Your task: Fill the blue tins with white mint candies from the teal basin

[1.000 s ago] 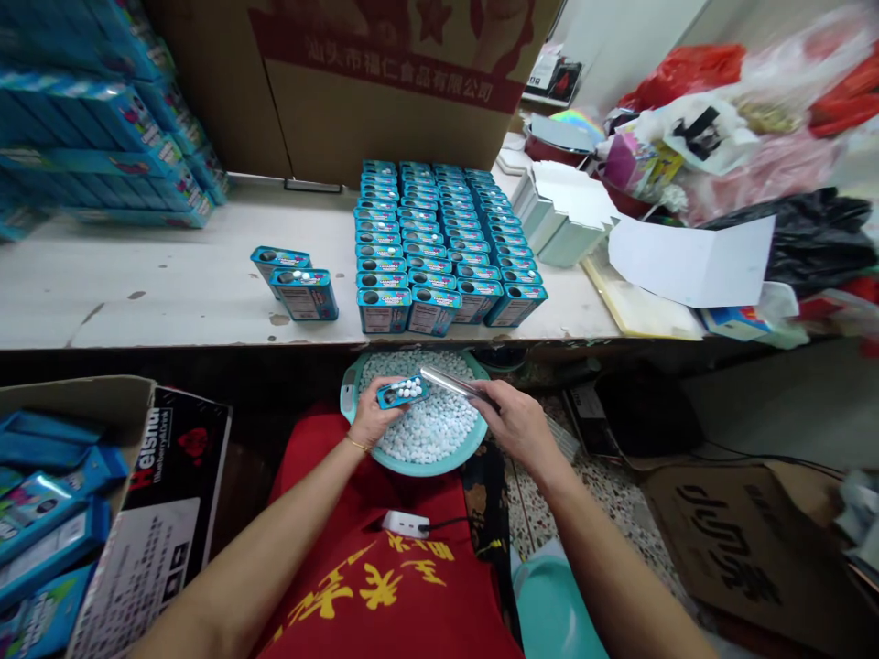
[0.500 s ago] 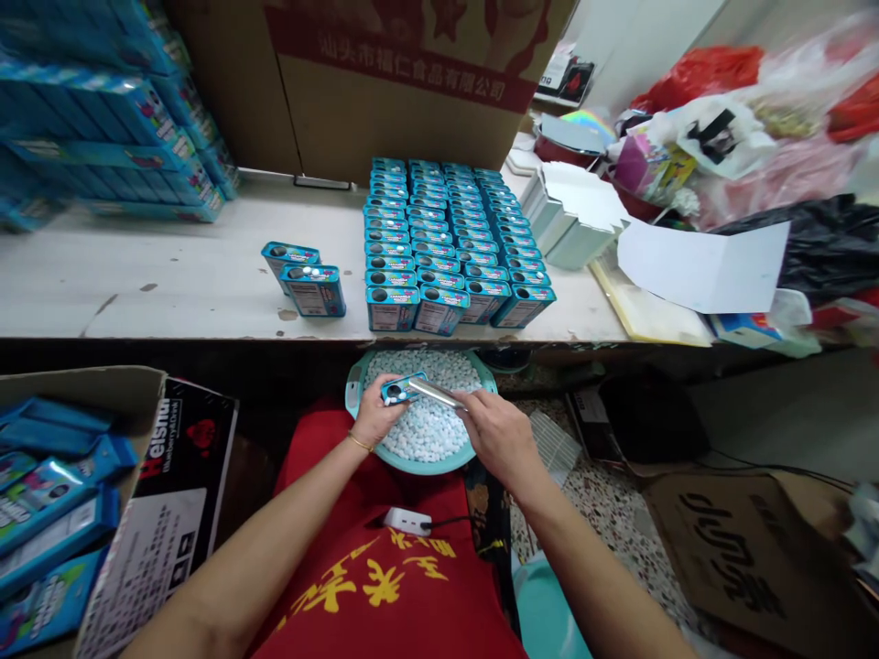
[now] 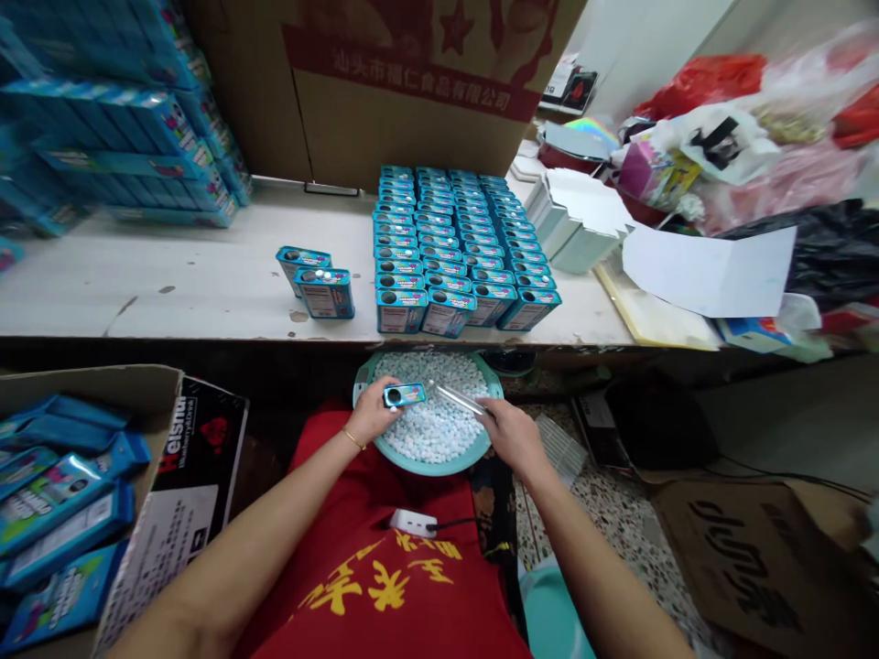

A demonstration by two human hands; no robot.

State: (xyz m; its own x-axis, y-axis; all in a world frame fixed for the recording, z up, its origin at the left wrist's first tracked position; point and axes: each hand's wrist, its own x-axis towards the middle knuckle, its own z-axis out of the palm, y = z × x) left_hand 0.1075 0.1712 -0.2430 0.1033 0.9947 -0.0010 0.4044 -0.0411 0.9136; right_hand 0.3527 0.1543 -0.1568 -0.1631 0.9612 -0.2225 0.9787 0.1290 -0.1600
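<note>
My left hand [image 3: 374,412] is closed around a small blue tin [image 3: 404,394], its printed top with a dark round hole facing up. In my right hand [image 3: 512,435] is a long thin silvery metal tool [image 3: 461,399]; whether it is a scoop or tongs I cannot tell. The tool's tip points left, a little apart from the tin. Both hands are over a turquoise basin [image 3: 439,471] full of small white and pale blue candies [image 3: 429,435]. Two similar tins [image 3: 325,295] stand on the bench ahead, with several close rows of tins [image 3: 450,313] to their right.
A white bench [image 3: 206,275] runs across the front, with stacked blue packs [image 3: 137,137] and a large carton [image 3: 412,128] behind. At lower left, an open cardboard box [image 3: 161,458] holds blue tins. White folded cardboard [image 3: 583,215] and plastic bags [image 3: 734,137] lie at right.
My right hand and the tool have drawn back to the right, off the tin. The tin's top now shows more fully. The view has shifted slightly.
</note>
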